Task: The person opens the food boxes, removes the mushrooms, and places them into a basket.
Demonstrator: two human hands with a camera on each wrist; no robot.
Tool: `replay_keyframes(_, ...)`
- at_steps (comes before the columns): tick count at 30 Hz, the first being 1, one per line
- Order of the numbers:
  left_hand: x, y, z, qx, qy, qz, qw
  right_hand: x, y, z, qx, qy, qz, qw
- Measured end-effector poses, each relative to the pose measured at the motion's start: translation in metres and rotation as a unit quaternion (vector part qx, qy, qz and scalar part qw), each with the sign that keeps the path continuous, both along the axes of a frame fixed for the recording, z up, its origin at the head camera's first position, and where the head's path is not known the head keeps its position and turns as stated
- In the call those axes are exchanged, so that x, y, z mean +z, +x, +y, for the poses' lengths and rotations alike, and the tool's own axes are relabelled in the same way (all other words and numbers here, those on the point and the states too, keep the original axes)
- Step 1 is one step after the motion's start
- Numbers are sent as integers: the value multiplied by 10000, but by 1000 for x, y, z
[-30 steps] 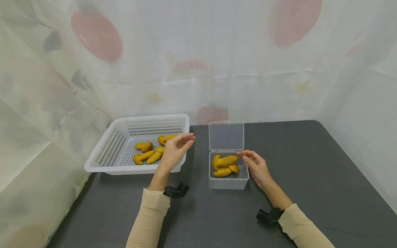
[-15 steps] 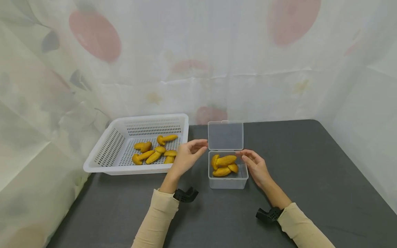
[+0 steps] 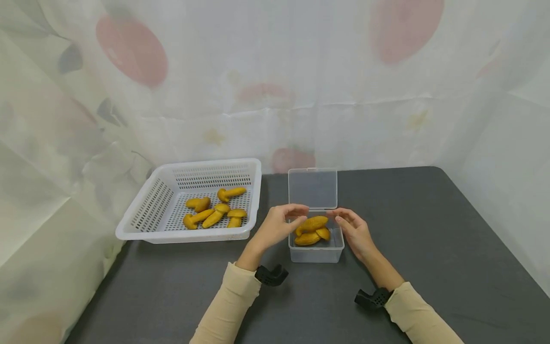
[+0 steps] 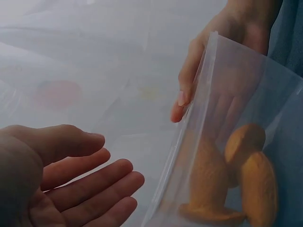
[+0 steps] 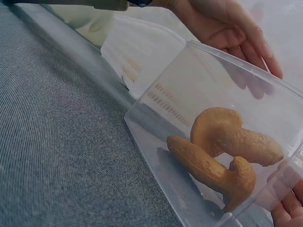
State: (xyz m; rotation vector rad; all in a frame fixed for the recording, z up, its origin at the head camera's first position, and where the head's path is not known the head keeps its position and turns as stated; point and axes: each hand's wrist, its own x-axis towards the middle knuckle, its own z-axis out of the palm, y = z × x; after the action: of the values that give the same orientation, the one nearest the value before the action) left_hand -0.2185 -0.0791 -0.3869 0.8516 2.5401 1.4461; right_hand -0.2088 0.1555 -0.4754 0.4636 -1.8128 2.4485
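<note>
My left hand (image 3: 281,224) hovers over the left rim of a clear plastic box (image 3: 315,255), partly covering one mushroom's cap in the head view. Its fingers are loosely bent with nothing between them, as the left wrist view shows. Two yellow-brown mushrooms (image 5: 210,170) lie inside the box, one across the other. At the box's right side, my right hand (image 3: 355,233) rests its fingers against the outside of the wall near the back corner. Through the clear wall, its fingers (image 4: 232,111) look extended and relaxed. The hinged lid (image 3: 312,188) stands raised behind the box.
To the left stands a white perforated basket (image 3: 142,234) with several more yellow mushrooms (image 3: 216,215) on its floor. Both containers sit on a dark grey table (image 3: 429,239). A printed curtain (image 3: 343,119) hangs behind the table's back edge.
My left hand has moved right, from above the basket's right side to the box's left rim, uncovering the basket's mushrooms. My right hand stays at the box.
</note>
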Motion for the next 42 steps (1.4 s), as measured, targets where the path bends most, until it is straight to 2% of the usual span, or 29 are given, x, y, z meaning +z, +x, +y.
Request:
replay_keyframes(8,-6,-2,15,-205,-303,-40,9993,0,0,1,81,-84,123,9999)
replay_keyframes(14,-13,-5,23,-240,-651,311,9971,-1,0,1,99,-54,132,9998)
replay_keyframes(20,-18,-8,29,-123,-1015,647,9926,-1,0,1,156,-116,251,9995)
replay_keyframes(31,-18,-7,28,-97,-1265,587,9902,-2,-2,0,296,-301,613,9972)
replay_keyframes(37,-21,-6,28,-82,-1152,728,9906,0,-1,0,217,-218,377,9988)
replay_keyframes(42,-22,-6,29,-142,-1320,931,9868,1,-1,0,165,-249,213,9993)
